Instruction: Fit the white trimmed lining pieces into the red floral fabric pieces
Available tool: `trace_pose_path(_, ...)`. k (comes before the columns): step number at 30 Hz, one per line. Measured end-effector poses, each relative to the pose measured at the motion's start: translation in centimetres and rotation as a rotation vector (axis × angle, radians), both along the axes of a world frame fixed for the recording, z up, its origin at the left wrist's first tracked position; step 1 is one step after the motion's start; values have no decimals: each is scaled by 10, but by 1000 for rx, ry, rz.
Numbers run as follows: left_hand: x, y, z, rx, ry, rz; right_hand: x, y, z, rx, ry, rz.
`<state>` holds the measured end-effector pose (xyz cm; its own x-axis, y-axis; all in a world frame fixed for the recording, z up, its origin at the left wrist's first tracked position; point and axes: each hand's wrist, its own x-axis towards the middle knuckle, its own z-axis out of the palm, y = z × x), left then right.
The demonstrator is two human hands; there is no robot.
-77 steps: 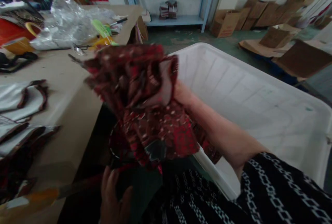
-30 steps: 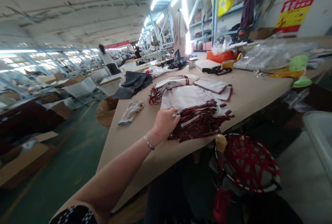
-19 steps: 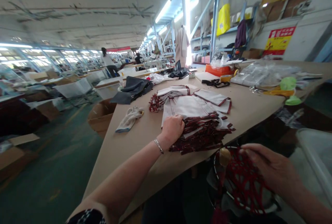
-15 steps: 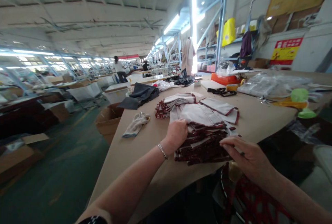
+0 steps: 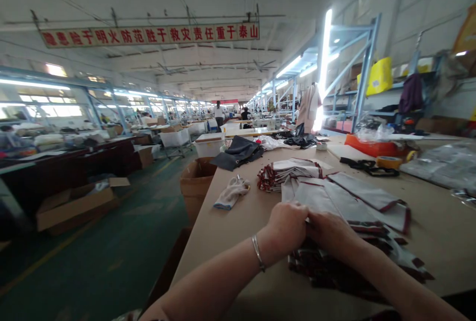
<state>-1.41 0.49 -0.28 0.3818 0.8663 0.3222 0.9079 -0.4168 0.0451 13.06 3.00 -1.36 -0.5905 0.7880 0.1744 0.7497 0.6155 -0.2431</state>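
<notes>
A stack of grey-white fabric pieces with dark red patterned edges [image 5: 345, 202] lies on the tan worktable [image 5: 238, 231] in front of me. My left hand [image 5: 286, 224], with a bracelet on the wrist, is curled over the stack's near left corner. My right hand [image 5: 330, 234] rests on the stack right beside it, fingers bent toward the left hand, so the two hands touch. Both seem to pinch the top piece's edge; the fingertips are partly hidden. A second, smaller stack [image 5: 290, 172] lies just beyond.
A white glove [image 5: 232, 194] and a dark garment [image 5: 240, 151] lie farther left on the table. An orange tray [image 5: 372, 146], a tape roll [image 5: 386, 161] and plastic bags [image 5: 439, 164] sit at the right. An open cardboard box [image 5: 195, 182] stands beside the table. People [image 5: 219, 112] work far off.
My right hand left the red-netted round object below the table edge and came up onto the stack beside my left hand. My view lifted and shifted right along the table.
</notes>
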Motion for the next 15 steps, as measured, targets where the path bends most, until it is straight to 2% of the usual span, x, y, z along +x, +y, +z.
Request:
trace_pose_path(3, -1, -10, 3, 39, -28, 5, -3, -4, -1, 63, 20, -6)
trace_pose_path(5, -2, -18, 4, 56, -34, -7, 3, -4, -2, 104, -62, -55)
trace_pose_path(8, -10, -31, 1, 46, -49, 9, 26, -1, -1, 174, -190, -175)
trace_pose_path(10, -16, -38, -8, 16, -124, 55, 48, -2, -4, 207, -183, -292)
trace_pose_path(13, -15, -45, -33, -103, -441, 118, 79, -14, -21, 208, -14, -390)
trace_pose_path(15, -3, -50, -48, -231, -849, 125, 94, -30, -44, 199, 130, -346)
